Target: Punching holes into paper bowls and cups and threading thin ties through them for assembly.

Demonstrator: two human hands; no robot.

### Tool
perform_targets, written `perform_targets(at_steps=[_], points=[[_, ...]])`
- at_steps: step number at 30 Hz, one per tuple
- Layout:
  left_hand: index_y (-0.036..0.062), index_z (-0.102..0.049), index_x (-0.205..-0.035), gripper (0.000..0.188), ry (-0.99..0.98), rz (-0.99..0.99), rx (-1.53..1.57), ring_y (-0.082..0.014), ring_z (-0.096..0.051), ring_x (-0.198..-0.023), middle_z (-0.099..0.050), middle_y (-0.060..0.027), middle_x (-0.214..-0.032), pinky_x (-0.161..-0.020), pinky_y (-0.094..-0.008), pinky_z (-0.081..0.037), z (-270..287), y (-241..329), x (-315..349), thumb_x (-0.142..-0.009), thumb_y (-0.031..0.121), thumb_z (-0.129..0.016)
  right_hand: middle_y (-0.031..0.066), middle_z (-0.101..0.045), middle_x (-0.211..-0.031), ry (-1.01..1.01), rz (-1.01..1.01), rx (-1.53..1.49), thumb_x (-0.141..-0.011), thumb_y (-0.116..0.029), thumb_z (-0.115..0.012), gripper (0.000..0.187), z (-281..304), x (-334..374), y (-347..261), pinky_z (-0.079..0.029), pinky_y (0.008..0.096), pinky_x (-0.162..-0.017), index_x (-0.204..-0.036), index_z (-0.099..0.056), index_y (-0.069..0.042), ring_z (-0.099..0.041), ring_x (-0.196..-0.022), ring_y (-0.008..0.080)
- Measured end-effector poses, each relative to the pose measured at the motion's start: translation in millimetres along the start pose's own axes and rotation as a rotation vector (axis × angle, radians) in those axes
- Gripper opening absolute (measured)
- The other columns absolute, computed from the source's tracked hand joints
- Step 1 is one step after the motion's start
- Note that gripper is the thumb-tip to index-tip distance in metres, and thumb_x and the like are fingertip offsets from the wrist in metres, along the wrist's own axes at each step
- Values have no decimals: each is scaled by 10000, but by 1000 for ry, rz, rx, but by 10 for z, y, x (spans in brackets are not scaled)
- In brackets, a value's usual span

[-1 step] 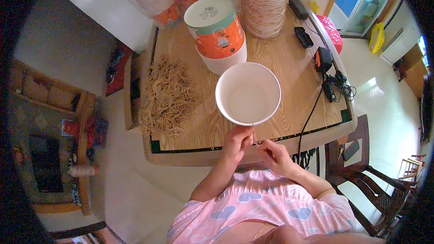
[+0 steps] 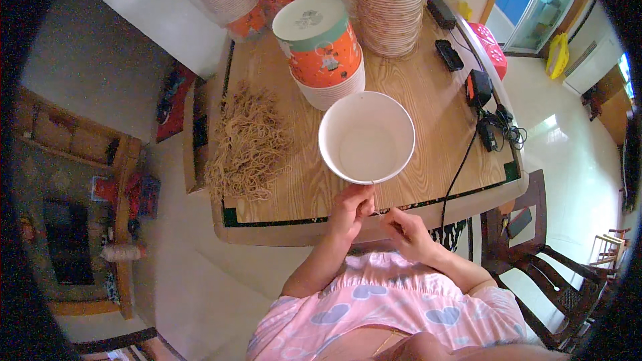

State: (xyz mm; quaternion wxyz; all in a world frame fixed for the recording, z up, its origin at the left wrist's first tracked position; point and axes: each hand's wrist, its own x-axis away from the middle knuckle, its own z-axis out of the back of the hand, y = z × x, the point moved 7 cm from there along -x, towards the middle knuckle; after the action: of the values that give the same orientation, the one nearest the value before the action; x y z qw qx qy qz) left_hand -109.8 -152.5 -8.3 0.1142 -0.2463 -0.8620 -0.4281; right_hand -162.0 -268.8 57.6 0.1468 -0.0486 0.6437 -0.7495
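A white paper tub stands upright near the table's front edge, its open mouth toward me. Just below its near rim my left hand is closed in a pinch on a thin tan string, which rises against the rim. My right hand is beside it on the right, also closed, with its fingertips pinching the string. How the string runs inside the fingers is hidden. To the left lies a loose, tangled heap of tan strings. Behind the tub, orange-and-green printed tubs are nested upside down.
Tall stacks of tubs line the table's back. On the right sit a black-and-orange power adapter, a black case and coiled cables. A cable hangs over the front edge. A dark wooden chair is at the right.
My fingers and the string near the tub's rim have shifted very slightly. The tub and everything around it look the same.
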Motion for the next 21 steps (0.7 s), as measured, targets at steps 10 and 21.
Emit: perform_targets(at_steps=[10, 21], points=[[46, -618, -832, 115, 23, -72, 166, -64, -356, -453, -467, 42, -599, -430, -225, -276, -5, 258, -82, -862, 150, -582, 19, -524, -682, -68, -139, -45, -877, -72, -554, 82, 44, 49, 35, -384, 219, -513, -844, -507, -13, -450, -599, 69], [104, -592, -1030, 303, 124, -1122, -1899, -239, -545, -1024, -586, -58, -1050, -1031, -460, -309, -942, 1246, 318, -738, 36, -640, 72, -603, -915, 113, -48, -189, -851, -112, -612, 264, 136, -495, 273, -456, 292, -816, -1061, -493, -3, -579, -893, 155]])
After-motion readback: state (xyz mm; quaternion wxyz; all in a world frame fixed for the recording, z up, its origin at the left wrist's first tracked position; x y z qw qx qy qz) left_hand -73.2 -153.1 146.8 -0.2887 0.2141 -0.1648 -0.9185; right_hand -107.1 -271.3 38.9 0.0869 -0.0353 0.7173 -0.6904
